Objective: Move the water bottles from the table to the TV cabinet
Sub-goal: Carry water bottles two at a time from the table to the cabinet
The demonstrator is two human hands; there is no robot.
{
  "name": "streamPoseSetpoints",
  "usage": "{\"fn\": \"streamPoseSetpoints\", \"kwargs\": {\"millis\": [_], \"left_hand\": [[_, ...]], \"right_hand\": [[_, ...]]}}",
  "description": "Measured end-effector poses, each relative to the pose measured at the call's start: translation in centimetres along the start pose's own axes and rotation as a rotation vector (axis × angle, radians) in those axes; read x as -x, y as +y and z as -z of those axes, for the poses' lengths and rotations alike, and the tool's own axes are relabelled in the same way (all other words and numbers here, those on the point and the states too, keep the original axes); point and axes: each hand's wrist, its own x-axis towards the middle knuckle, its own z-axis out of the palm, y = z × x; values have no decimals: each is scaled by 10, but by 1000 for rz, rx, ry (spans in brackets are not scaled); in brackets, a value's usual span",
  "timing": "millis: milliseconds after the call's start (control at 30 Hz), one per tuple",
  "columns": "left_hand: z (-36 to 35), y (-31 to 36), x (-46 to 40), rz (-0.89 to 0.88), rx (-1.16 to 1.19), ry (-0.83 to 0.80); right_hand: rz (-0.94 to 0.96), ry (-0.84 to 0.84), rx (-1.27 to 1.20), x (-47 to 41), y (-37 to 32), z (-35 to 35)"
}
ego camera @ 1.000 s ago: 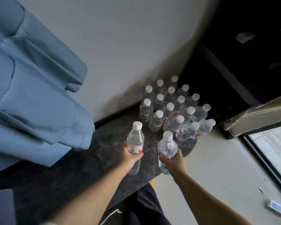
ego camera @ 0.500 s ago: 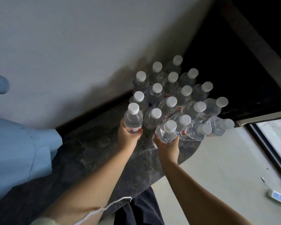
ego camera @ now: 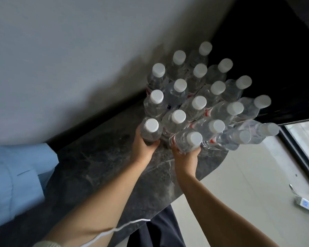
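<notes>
Several clear water bottles with white caps (ego camera: 198,102) stand packed together on a dark marbled cabinet top (ego camera: 100,168) against the wall. My left hand (ego camera: 143,148) grips one bottle (ego camera: 151,130) at the near left edge of the group. My right hand (ego camera: 185,155) grips another bottle (ego camera: 187,140) at the near right edge, beside its neighbours. Both held bottles are low, at the level of the standing ones; their bases are hidden.
A pale wall (ego camera: 78,59) runs behind the cabinet. Blue cushions (ego camera: 12,179) lie at the left. A black screen (ego camera: 268,50) fills the upper right. Light floor (ego camera: 248,184) lies to the right, with a small device (ego camera: 307,205) on it.
Both hands have carried their bottles forward and down into the front row of the cluster. The view has moved closer over the bottles.
</notes>
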Motion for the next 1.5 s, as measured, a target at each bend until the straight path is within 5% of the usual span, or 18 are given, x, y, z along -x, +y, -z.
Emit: {"fn": "streamPoseSetpoints", "kwargs": {"millis": [267,467,833,1200,1500], "left_hand": [[36,41,34,68,-213,-174],[58,117,52,-121,-280,-229],[62,268,76,-440,-466,-386],[98,363,99,-592,-694,-246],[106,366,124,-473,-629,2]], "right_hand": [[73,-109,6,32,-25,35],[190,-132,169,69,-63,82],[504,73,597,84,-209,159],[783,69,835,122,-305,189],[1034,-119,948,105,-351,184]]}}
